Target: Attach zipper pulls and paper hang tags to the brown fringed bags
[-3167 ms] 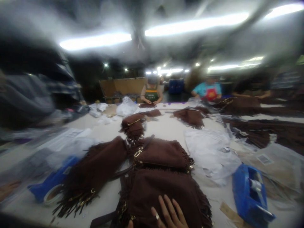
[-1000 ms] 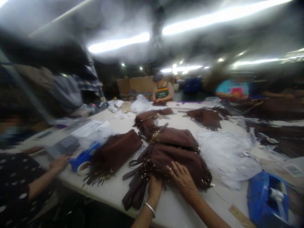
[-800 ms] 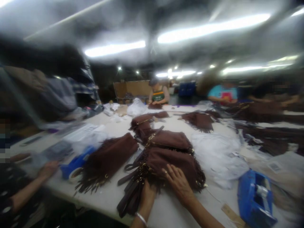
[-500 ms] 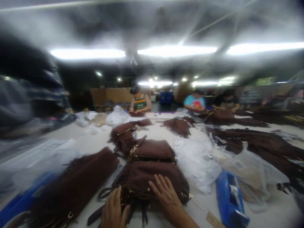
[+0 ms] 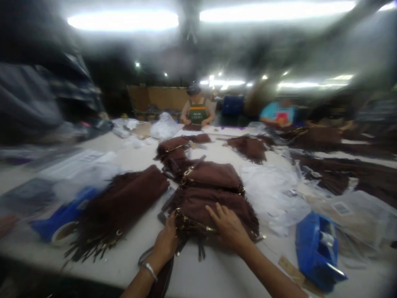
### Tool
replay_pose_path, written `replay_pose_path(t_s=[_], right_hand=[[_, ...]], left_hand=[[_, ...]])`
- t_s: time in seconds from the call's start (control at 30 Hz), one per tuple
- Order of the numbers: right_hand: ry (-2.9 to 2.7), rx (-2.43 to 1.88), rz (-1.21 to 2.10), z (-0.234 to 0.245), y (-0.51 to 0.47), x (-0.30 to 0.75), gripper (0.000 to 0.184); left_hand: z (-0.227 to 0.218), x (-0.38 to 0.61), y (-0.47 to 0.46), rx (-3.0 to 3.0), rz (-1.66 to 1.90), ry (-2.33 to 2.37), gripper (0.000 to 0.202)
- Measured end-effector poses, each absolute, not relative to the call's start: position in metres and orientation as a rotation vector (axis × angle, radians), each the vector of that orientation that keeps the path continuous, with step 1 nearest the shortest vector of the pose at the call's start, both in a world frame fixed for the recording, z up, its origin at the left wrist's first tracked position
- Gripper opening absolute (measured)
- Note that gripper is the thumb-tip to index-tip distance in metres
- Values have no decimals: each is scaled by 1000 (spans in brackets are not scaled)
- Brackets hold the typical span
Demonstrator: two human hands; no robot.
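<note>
A dark brown fringed handbag (image 5: 198,207) with gold hardware lies on the white table in front of me. My right hand (image 5: 228,225) rests on its front with the fingers spread. At the bag's left end, my left hand (image 5: 167,240) has its fingers bent around the edge by the gold fittings; the fingertips are partly hidden. A dark strap (image 5: 164,273) hangs down beside my left wrist. Directly behind is a second brown bag (image 5: 214,176), touching the first. Another fringed brown bag (image 5: 130,196) lies to the left.
A blue tape dispenser (image 5: 316,252) stands at right, another blue dispenser (image 5: 66,219) at left. Crumpled white plastic (image 5: 273,198) and clear bags (image 5: 356,219) lie on the right. Across the table (image 5: 186,273) sit people, one in a green apron (image 5: 197,114). Part of a hand (image 5: 8,225) shows at the left edge.
The view has tipped down and shifted left. My left hand has moved up against the bag's left end and bent its fingers there. The right hand stays on the bag's front.
</note>
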State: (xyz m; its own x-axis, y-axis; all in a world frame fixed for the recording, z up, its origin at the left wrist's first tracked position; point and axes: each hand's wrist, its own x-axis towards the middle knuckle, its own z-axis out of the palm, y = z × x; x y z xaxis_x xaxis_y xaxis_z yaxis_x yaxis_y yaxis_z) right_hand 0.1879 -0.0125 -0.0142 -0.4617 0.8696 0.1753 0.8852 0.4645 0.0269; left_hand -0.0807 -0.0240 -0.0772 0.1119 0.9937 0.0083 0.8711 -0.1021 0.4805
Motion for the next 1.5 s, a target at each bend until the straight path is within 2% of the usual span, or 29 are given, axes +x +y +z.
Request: replay_pose_path(t_s=[0.2, 0.4, 0.47, 0.53, 0.67, 0.77, 0.9, 1.1, 1.3, 1.5], right_hand=[[-2561, -1460, -223, -19, -36, 186, 94], [-2540, -1497, -250, -12, -33, 181, 88], [-2519, -1451, -226, -7, -42, 179, 85], [-2480, -1350, -177, -3, -57, 173, 76], [-2334, -1256, -115, -3, -82, 144, 44], [-2260, -1323, -123, -13, -87, 118, 29], [-2198, -1310, -39, -31, -94, 99, 31], [-2246, -1171, 201, -44, -111, 122, 37], [-2056, -1402, 206, -41, -108, 186, 29], [-1883, -1643, 196, -40, -90, 197, 43]], left_hand=[[-85, -97, -57, 2101, 377, 1738, 91], [-55, -94, -48, 2071, 316, 1852, 81], [-43, -94, -57, 2122, 395, 1898, 78], [-31, -92, -72, 2148, 633, 1958, 69], [-13, -75, -91, 1895, 1071, 1809, 32], [-14, -60, -89, 1451, 1124, 1559, 30], [-24, -50, -85, 952, 1132, 1333, 42], [-24, -44, -91, 786, 1195, 1183, 43], [-22, -46, -93, 768, 1063, 1251, 45], [-36, -38, -65, 611, 1074, 1292, 50]])
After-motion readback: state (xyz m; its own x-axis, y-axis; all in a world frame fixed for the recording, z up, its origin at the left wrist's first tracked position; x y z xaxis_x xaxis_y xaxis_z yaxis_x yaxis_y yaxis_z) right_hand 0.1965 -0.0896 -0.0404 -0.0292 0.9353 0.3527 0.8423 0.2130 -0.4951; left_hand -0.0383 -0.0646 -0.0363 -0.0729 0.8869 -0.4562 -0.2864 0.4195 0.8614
